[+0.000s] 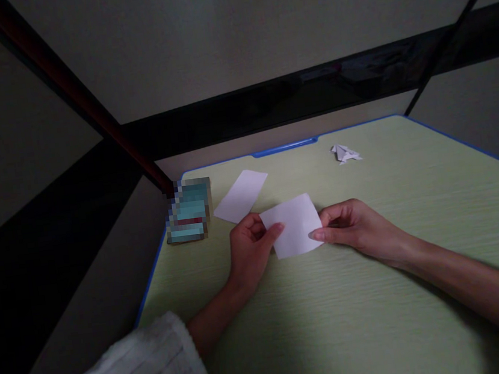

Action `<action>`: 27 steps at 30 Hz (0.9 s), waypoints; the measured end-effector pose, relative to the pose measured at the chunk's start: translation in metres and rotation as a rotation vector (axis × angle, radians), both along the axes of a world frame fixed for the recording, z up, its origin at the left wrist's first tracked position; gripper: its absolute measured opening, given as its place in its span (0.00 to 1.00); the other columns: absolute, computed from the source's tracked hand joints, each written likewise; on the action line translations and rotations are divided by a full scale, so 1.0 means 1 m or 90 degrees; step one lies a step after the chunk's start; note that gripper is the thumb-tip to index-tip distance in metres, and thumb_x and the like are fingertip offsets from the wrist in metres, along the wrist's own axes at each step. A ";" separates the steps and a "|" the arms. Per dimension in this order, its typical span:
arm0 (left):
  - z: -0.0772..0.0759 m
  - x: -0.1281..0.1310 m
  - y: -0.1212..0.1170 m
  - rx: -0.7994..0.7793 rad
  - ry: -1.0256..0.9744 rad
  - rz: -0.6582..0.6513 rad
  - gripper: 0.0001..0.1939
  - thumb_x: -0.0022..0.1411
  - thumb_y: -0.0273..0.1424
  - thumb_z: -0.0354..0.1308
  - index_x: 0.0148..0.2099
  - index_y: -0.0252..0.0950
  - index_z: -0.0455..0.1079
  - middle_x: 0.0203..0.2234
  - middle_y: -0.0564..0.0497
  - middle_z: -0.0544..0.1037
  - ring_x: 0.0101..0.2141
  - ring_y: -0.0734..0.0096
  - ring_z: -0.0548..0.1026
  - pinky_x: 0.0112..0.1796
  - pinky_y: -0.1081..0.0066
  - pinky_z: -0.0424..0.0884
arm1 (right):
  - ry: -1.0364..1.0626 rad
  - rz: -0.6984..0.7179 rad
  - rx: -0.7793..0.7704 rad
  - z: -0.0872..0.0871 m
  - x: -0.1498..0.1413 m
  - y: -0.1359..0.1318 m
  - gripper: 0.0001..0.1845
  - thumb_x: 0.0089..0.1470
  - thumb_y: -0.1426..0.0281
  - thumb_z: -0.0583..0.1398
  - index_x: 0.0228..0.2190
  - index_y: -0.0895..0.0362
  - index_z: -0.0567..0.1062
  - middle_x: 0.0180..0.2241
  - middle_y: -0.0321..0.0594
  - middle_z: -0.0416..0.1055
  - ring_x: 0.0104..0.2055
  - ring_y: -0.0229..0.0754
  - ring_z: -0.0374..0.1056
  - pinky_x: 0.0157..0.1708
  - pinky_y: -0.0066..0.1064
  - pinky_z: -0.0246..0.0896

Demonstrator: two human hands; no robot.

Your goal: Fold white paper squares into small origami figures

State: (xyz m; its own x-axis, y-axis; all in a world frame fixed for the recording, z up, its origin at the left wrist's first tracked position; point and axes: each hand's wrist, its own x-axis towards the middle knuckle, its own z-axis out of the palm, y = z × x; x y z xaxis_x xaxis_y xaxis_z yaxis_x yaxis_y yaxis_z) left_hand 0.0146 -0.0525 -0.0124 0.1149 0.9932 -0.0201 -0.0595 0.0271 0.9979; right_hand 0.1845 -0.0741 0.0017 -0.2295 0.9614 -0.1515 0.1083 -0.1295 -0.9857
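Between my two hands is a small white sheet of paper, held just over the table and slightly bowed. My left hand pinches its left side, thumb on top and fingers underneath. On the right edge, my right hand grips it the same way, thumb in front. Behind my left hand a second white piece of paper lies flat on the table. A folded white paper frog sits farther back on the right.
The light green table has a blue edge and a blue groove at its far side. A pixelated, phone-like flat object lies near the left edge. Pale panels with a dark band stand close behind the table.
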 end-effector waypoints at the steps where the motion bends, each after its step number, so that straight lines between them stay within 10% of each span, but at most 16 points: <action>1: -0.001 0.000 0.000 0.029 0.021 0.000 0.09 0.44 0.29 0.60 0.29 0.33 0.63 0.24 0.52 0.74 0.25 0.74 0.71 0.28 0.74 0.66 | 0.005 -0.005 -0.005 0.001 0.000 0.000 0.14 0.35 0.65 0.64 0.13 0.60 0.67 0.14 0.29 0.59 0.18 0.29 0.52 0.19 0.25 0.44; 6: -0.002 -0.004 -0.005 0.356 0.237 0.051 0.24 0.42 0.25 0.61 0.43 0.38 0.59 0.45 0.46 0.66 0.46 0.64 0.63 0.45 0.63 0.60 | 0.051 -0.015 -0.039 0.005 -0.001 -0.001 0.12 0.35 0.67 0.65 0.14 0.61 0.68 0.15 0.31 0.63 0.18 0.29 0.54 0.20 0.25 0.46; 9: 0.000 -0.007 -0.010 0.489 0.326 -0.053 0.21 0.40 0.29 0.63 0.38 0.38 0.60 0.48 0.44 0.62 0.50 0.60 0.59 0.48 0.58 0.56 | 0.078 -0.007 -0.038 0.005 -0.001 -0.001 0.12 0.35 0.68 0.65 0.14 0.61 0.68 0.15 0.30 0.62 0.18 0.29 0.54 0.20 0.25 0.45; 27: 0.001 -0.005 -0.004 0.363 0.246 -0.194 0.15 0.37 0.31 0.66 0.28 0.34 0.64 0.42 0.44 0.66 0.44 0.63 0.65 0.45 0.63 0.60 | 0.134 0.057 0.046 -0.002 -0.004 -0.003 0.15 0.34 0.68 0.65 0.18 0.59 0.63 0.18 0.30 0.61 0.20 0.30 0.56 0.20 0.23 0.50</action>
